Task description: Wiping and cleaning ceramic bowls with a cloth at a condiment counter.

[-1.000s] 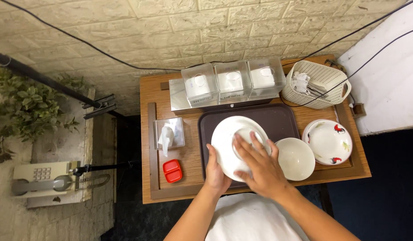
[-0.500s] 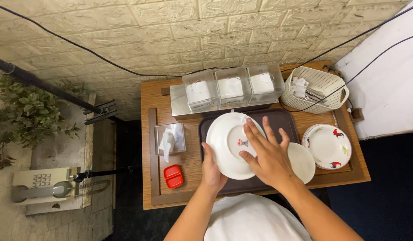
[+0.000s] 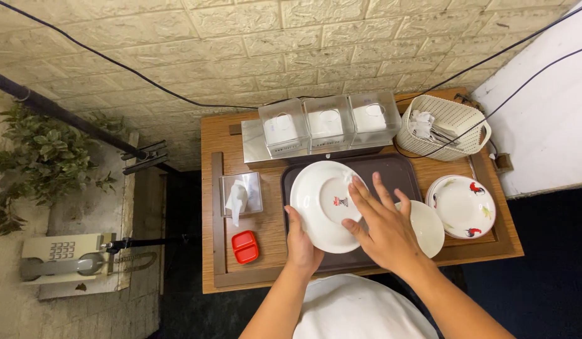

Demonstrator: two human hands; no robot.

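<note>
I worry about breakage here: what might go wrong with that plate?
The left hand grips the white plate only at its near rim, tilted above the dark tray; it may slip. The right hand hovers over a white bowl and might knock it.

White round plate (image 3: 325, 204) (small red mark at centre), tilted above the dark tray (image 3: 401, 172)

Plate (image 3: 325, 204) was white with small red mark; tray (image 3: 404, 171) dark brown; bowls (image 3: 462, 206) white with red rooster pattern.
</note>
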